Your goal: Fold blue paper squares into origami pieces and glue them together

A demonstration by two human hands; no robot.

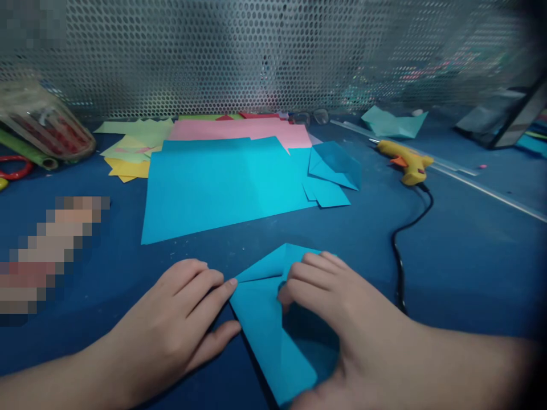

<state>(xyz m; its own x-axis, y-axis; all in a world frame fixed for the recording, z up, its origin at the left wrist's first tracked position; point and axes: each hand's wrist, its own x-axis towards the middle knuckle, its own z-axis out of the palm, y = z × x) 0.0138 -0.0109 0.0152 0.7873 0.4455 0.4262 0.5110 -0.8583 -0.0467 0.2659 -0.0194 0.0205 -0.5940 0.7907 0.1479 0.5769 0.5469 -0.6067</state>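
A folded blue paper [265, 319] lies at the near middle of the table, with creased flaps meeting at its centre. At its left corner my left hand [175, 319] rests the index fingertip, the thumb touching the lower left edge; the other fingers are bent. My right hand [346, 307] reaches across the paper's right part with curled fingers gripping a flap near the centre. Its thumb lies at the paper's near end, partly cut off by the frame. The right hand hides much of the paper's right side.
Large blue sheets [205, 182] lie behind, with folded blue pieces [335, 165] on their right end. Pink paper [239, 130] and yellow-green pieces [137, 142] are beyond. A yellow glue gun [404, 159] trails a black cord at right. A jar [51, 122] lies left; perforated metal [239, 57] stands behind.
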